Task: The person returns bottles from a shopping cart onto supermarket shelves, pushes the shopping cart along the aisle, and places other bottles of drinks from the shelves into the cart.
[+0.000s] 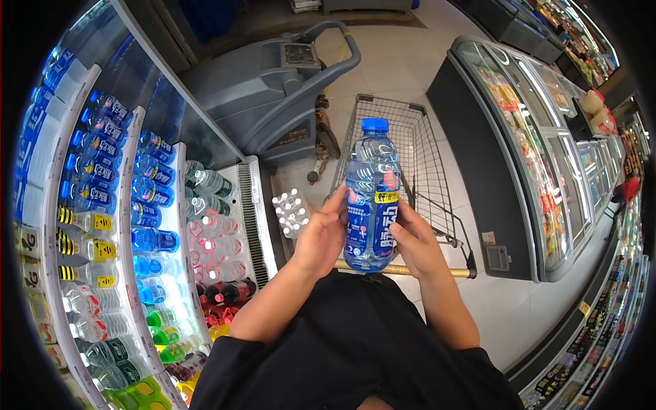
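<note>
"So, in the head view, where is the blue-labelled drink bottle (372, 205) sitting?"

"It is showing just right of centre in the frame, between the two hands, with its blue cap (375, 124) pointing toward the top."

"How are the hands holding it?"

"The left hand (320, 239) is bracing its left side, fingertips pressing close to the label, though the bottle is hiding some of that grip and I can't tell how every finger is lying. The right hand (418, 240) is clasping the other side, its thumb resting on the front and its fingers curling behind, partly out of sight."

"What is lying beyond it?"

"A wire shopping cart (391, 102) is standing behind the bottle, its yellowish handle (437, 272) crossing below centre. A grey floor-cleaning machine (260, 82) is filling the upper middle-left, and clear white-capped bottles (292, 217) are clustering near the floor, left of the left hand."

"And the sides?"

"Lit drink shelves (128, 205) are running down the left, carrying rows of bottles, including yellow-labelled ones (102, 222) and dark, red-labelled ones (236, 292). A glass-topped freezer (471, 171) is stretching along the right, and a black shirt (355, 342) is covering the bottom centre."
</note>
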Action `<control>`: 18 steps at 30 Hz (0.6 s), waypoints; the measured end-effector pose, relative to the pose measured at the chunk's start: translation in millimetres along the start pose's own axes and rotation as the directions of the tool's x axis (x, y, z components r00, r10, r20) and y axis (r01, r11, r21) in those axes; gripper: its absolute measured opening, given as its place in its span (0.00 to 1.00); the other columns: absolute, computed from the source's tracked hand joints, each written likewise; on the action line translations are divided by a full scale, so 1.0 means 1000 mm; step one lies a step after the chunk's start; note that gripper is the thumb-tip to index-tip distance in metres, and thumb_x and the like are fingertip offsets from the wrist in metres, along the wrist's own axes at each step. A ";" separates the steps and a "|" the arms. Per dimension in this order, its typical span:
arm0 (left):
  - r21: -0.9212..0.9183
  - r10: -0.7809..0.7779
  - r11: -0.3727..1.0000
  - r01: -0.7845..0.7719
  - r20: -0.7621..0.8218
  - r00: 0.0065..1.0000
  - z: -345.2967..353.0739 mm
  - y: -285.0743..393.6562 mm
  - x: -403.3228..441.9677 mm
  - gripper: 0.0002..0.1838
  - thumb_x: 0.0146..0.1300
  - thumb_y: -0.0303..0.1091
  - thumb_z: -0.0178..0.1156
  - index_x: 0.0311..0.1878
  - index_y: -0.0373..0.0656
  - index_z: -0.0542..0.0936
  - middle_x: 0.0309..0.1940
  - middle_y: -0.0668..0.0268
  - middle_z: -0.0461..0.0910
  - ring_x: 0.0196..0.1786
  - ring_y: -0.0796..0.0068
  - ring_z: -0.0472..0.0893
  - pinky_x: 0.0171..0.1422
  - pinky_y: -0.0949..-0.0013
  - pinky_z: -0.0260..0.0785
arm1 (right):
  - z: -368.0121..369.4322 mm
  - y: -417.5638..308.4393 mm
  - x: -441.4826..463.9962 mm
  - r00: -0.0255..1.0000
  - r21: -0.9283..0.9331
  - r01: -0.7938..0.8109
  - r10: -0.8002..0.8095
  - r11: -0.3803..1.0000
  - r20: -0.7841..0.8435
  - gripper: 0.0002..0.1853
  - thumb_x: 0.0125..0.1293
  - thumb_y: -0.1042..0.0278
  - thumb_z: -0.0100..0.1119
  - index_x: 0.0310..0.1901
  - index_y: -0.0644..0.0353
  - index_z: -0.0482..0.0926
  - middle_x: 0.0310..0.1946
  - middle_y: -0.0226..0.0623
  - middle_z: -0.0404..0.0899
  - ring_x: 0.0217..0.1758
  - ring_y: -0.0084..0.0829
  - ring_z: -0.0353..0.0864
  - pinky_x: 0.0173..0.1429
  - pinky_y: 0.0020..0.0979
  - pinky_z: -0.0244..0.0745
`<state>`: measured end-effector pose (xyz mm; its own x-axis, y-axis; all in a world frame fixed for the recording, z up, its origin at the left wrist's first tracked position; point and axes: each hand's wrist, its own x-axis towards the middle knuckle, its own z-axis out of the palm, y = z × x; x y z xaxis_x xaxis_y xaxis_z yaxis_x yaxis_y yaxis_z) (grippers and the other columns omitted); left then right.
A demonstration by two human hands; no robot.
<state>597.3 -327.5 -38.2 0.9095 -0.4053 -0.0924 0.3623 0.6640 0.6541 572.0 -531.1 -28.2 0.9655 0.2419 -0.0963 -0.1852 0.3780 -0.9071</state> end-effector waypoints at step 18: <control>-0.041 0.113 0.993 -0.108 0.151 0.982 0.049 -0.008 -0.020 0.45 0.68 0.35 0.44 0.85 0.35 0.39 0.86 0.52 0.41 0.88 0.56 0.42 0.89 0.54 0.31 | -0.018 -0.018 0.000 1.000 0.240 -0.005 0.007 0.971 -0.006 0.36 0.73 0.58 0.67 0.76 0.62 0.63 0.68 0.39 0.76 0.68 0.32 0.79 0.73 0.36 0.74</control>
<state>566.6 -355.8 -5.2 0.9034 -0.4177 0.0966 0.2699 0.7291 0.6290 578.9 -554.0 -18.9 0.9652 0.2396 -0.1049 -0.2291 0.5805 -0.7814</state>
